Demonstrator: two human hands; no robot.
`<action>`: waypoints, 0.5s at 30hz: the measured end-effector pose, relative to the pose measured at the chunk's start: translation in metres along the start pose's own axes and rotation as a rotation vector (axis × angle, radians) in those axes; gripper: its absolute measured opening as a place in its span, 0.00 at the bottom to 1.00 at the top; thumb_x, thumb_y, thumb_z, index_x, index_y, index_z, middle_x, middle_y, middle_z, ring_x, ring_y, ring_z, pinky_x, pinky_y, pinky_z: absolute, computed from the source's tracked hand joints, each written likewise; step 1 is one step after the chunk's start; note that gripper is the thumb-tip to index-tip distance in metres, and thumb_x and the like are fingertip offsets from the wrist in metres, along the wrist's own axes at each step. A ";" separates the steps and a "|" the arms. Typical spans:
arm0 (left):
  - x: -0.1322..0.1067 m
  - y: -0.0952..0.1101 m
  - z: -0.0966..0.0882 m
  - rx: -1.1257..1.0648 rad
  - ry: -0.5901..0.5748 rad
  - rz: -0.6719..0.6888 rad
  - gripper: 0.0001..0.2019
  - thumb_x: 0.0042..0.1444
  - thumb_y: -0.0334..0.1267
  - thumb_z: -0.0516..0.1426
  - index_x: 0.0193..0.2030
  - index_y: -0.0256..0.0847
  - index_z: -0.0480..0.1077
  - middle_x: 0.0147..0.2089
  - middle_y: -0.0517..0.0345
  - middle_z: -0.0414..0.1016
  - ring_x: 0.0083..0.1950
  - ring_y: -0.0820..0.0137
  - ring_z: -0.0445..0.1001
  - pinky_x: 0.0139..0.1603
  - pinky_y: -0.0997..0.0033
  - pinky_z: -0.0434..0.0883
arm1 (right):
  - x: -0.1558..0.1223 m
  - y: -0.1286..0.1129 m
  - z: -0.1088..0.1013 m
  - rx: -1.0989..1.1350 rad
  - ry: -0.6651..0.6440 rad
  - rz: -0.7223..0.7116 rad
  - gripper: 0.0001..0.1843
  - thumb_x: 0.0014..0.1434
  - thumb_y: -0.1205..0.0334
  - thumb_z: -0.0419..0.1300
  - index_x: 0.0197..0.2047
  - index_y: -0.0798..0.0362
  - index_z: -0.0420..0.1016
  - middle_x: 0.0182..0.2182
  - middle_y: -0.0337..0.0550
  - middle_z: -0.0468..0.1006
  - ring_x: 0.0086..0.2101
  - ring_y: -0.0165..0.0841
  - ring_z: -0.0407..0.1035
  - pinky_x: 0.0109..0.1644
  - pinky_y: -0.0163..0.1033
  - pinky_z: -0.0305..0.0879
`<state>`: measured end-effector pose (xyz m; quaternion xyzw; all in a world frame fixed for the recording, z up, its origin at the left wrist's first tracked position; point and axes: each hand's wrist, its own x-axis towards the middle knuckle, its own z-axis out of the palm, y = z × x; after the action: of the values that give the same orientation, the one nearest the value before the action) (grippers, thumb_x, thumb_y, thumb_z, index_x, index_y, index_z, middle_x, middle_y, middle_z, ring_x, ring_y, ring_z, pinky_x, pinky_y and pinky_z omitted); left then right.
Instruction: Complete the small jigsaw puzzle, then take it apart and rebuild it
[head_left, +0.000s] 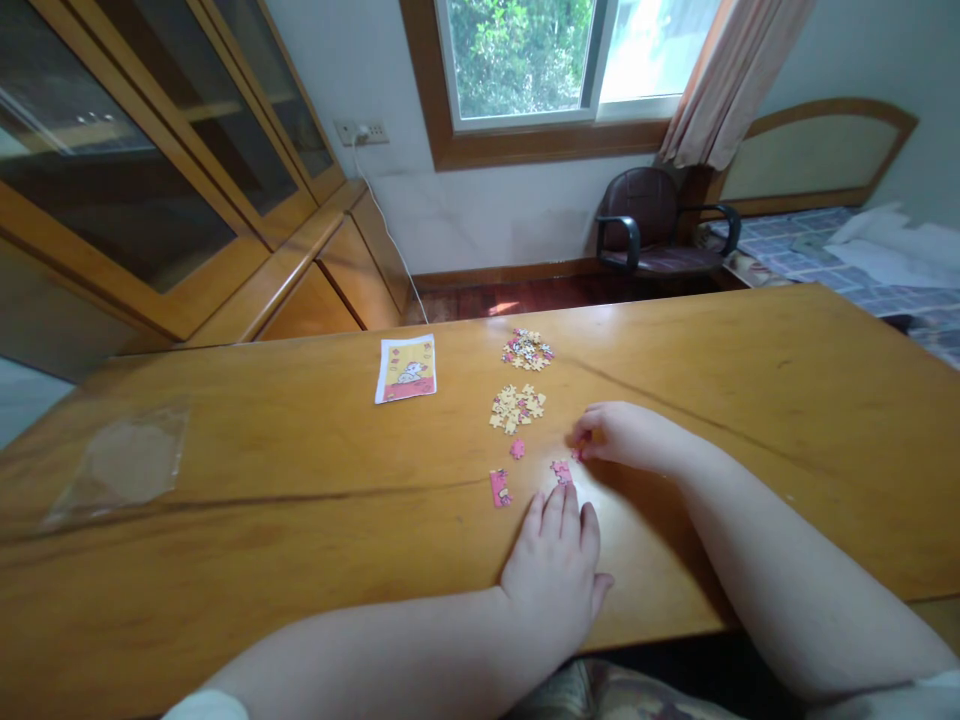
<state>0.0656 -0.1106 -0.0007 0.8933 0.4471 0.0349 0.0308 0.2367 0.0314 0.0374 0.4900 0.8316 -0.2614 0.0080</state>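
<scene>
My left hand (pixel 556 560) lies flat on the table, fingers stretched out. Its fingertips touch the lower edge of a small joined cluster of pink puzzle pieces (pixel 561 471). Just to the right, my right hand (pixel 619 433) pinches a pink puzzle piece (pixel 577 454) close to the tabletop. Another joined pink section (pixel 499 488) sits left of my left fingers, with a single pink piece (pixel 517 449) above it. Beyond these are a pile of mostly yellow pieces (pixel 517 408) and a mixed pile (pixel 527 349) farther back.
A picture card (pixel 406 369) with a white animal on yellow and pink lies left of the piles. A clear plastic bag (pixel 124 458) rests at the left of the wooden table (pixel 300 560). Past the table stand a cabinet (pixel 225 300), an armchair (pixel 649 220) and a bed (pixel 825 240).
</scene>
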 end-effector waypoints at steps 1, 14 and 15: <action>0.000 0.000 0.000 -0.002 -0.006 -0.003 0.33 0.60 0.55 0.50 0.63 0.31 0.62 0.64 0.34 0.62 0.66 0.51 0.59 0.64 0.50 0.57 | 0.000 0.000 0.001 0.003 -0.016 -0.010 0.09 0.49 0.63 0.63 0.36 0.49 0.81 0.36 0.42 0.80 0.35 0.35 0.72 0.38 0.35 0.62; 0.001 -0.001 -0.001 -0.010 -0.041 -0.012 0.32 0.60 0.55 0.49 0.64 0.33 0.61 0.64 0.37 0.63 0.66 0.52 0.59 0.64 0.50 0.57 | 0.002 -0.003 0.006 -0.012 -0.065 0.006 0.08 0.47 0.66 0.61 0.32 0.52 0.78 0.31 0.42 0.78 0.30 0.33 0.69 0.32 0.34 0.59; 0.001 -0.001 -0.001 -0.009 -0.040 -0.012 0.32 0.61 0.55 0.49 0.64 0.33 0.61 0.65 0.36 0.63 0.66 0.52 0.59 0.64 0.50 0.57 | 0.002 -0.004 0.006 -0.012 -0.072 0.018 0.08 0.47 0.66 0.60 0.32 0.52 0.78 0.30 0.41 0.78 0.29 0.32 0.68 0.31 0.34 0.58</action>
<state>0.0654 -0.1098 0.0004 0.8911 0.4513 0.0191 0.0439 0.2311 0.0288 0.0337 0.4878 0.8278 -0.2735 0.0433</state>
